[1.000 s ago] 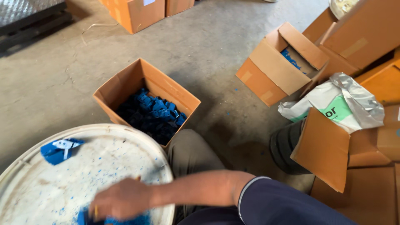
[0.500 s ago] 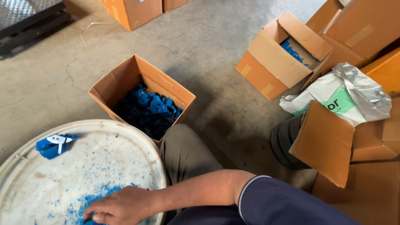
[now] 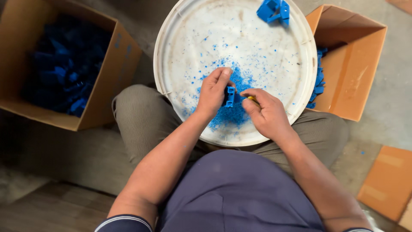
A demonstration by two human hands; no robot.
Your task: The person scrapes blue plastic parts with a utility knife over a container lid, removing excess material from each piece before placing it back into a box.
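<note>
- The left hand (image 3: 213, 92) is closed around a small blue plastic part (image 3: 230, 96), thumb on top, holding it just above the round white lid (image 3: 180, 51) resting on the person's lap.
- The right hand (image 3: 266, 112) sits just beside it, fingers curled tight on a thin yellowish tool (image 3: 252, 99) whose tip meets the part; what kind of tool it is cannot be told.
- Under and between both hands lies a heap of blue shavings (image 3: 234, 114), scattered thinner farther out.
- Beyond the hands, at the lid's far edge, rests another blue part (image 3: 274, 9).
- Left of the left hand stands a cardboard box (image 3: 107, 81) filled with blue parts.
- Right of the right hand stands a second open box (image 3: 354, 68), with blue parts showing at its inner edge.
</note>
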